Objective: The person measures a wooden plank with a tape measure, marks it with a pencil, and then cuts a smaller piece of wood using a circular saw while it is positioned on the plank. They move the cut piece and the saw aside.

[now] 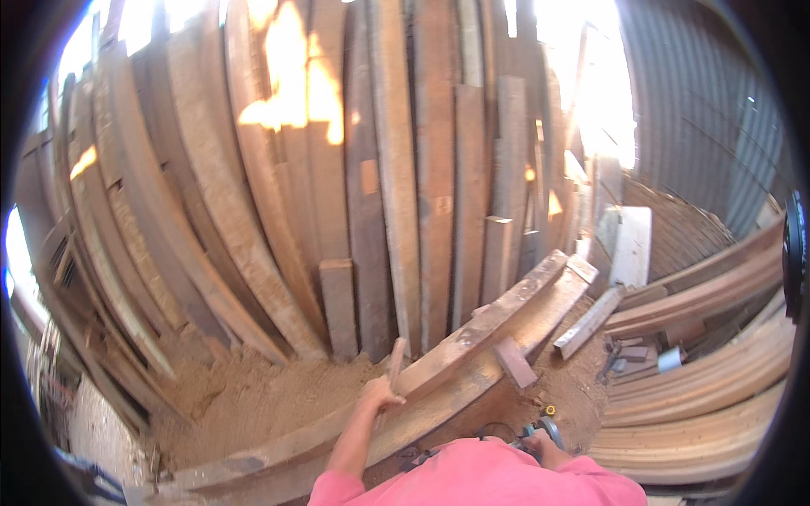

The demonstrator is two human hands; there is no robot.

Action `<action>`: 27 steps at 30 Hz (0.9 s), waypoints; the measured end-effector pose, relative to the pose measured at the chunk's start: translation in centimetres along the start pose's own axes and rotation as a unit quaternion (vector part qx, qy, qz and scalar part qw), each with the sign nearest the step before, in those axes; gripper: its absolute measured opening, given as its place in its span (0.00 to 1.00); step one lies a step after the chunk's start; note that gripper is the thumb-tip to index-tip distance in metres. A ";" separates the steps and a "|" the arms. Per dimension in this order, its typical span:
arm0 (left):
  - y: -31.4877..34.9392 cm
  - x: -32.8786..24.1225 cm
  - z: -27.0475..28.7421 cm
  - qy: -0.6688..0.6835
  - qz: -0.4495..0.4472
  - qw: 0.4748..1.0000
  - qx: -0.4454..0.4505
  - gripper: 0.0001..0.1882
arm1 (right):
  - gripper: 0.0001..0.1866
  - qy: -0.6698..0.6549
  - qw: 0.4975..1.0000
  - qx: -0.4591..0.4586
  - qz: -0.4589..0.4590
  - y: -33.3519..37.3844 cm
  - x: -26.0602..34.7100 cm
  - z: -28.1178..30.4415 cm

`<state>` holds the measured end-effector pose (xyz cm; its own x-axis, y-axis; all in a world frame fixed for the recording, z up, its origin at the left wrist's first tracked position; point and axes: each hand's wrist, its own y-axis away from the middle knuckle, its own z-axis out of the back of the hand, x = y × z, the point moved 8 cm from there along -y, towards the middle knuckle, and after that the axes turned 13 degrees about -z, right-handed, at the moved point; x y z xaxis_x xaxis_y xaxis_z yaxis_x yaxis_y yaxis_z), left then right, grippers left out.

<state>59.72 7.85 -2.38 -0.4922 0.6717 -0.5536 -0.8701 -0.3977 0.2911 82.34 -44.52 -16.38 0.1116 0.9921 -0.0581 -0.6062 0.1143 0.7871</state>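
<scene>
My left hand (379,394) is closed round a short, thin strip of wood (396,359), which stands up above the fingers. It rests by a long, thick timber beam (460,350) that runs from the lower left toward the back right. Close to my body on the right, my right hand (542,442) grips a teal power tool (551,428); my pink shirt hides part of it, and its exact kind is unclear. A short wood block (515,363) lies crosswise against the beam.
Tall planks (434,185) lean upright along the back. Stacked long boards (700,422) fill the right side, with small tools and a pale blue cylinder (669,360) above them. Sawdust (253,405) covers the ground. A yellow round object (550,411) lies near the power tool.
</scene>
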 end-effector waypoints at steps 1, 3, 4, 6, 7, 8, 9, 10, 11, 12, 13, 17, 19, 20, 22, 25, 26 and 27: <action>-0.7 -1.4 -0.6 0.020 0.004 0.999 0.036 0.39 | 0.16 -0.006 1.000 -0.005 -0.001 -0.6 -0.7 0.2; -1.5 -3.8 -1.4 0.071 0.048 0.995 0.057 0.34 | 0.15 -0.024 1.000 -0.007 -0.005 -1.6 -2.0 -0.1; -2.1 -2.6 -1.8 0.050 0.004 0.999 0.013 0.33 | 0.15 -0.041 0.999 -0.011 0.010 -1.4 -0.7 0.3; -2.8 -4.8 -1.4 -0.010 -0.008 1.000 -0.013 0.38 | 0.14 -0.084 0.996 -0.015 0.009 -1.7 -1.7 0.9; -2.5 -4.2 -1.2 -0.033 0.010 0.999 -0.037 0.42 | 0.14 -0.092 0.996 -0.012 0.015 -1.8 -1.1 0.7; -2.3 -4.5 -1.0 -0.030 0.027 0.999 -0.031 0.41 | 0.13 -0.099 0.995 -0.013 0.014 -2.0 -1.6 0.7; -2.3 -5.0 -1.0 -0.025 0.031 0.999 -0.020 0.41 | 0.13 -0.105 0.994 -0.016 0.010 -2.1 -2.4 1.0; -1.7 -4.5 -1.1 -0.019 0.044 0.999 -0.022 0.41 | 0.12 -0.108 0.994 -0.015 0.016 -2.4 -1.7 1.1; -1.3 -4.5 -0.8 -0.032 0.038 0.998 -0.049 0.42 | 0.12 -0.105 0.994 -0.010 0.016 -2.4 -1.8 0.7; -1.5 -5.0 -0.2 -0.049 0.023 0.996 -0.077 0.42 | 0.12 -0.106 0.994 -0.007 0.021 -2.6 -1.9 0.4; -1.8 -5.2 -0.2 -0.048 0.028 0.997 -0.060 0.40 | 0.12 -0.105 0.994 -0.005 0.023 -2.9 -2.4 0.5; -3.0 -4.4 -0.5 -0.070 -0.016 0.997 -0.027 0.33 | 0.11 -0.074 0.996 -0.005 0.058 -4.9 -2.3 -0.8; -4.0 -6.1 -0.2 -0.082 0.000 0.996 0.019 0.41 | 0.12 0.137 0.976 -0.057 0.157 -6.2 -2.6 -0.6; -3.2 -5.6 -0.6 -0.084 0.016 0.996 0.037 0.44 | 0.13 0.021 0.996 -0.041 0.072 -6.1 -4.7 -1.0; -2.7 -4.9 0.3 -0.107 0.035 0.992 0.053 0.48 | 0.16 -0.072 0.997 -0.021 0.014 -3.4 -3.0 -1.0; -3.4 -5.2 -0.3 -0.063 0.035 0.997 0.032 0.50 | 0.16 -0.095 0.995 -0.023 0.008 -0.2 -3.7 -0.2; -4.1 -5.4 -0.3 -0.061 0.017 0.997 0.031 0.50 | 0.17 -0.102 0.994 -0.025 -0.001 -0.9 -4.3 -0.6; -4.5 -5.6 -0.5 -0.059 0.002 0.998 0.030 0.50 | 0.17 -0.106 0.994 -0.025 -0.007 -0.9 -4.6 -0.6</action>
<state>66.39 5.57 -0.99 -0.4917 0.7402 -0.4586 -0.8665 -0.3640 0.3415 81.88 -49.11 -17.19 0.2811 0.9574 0.0655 -0.6414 0.1367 0.7549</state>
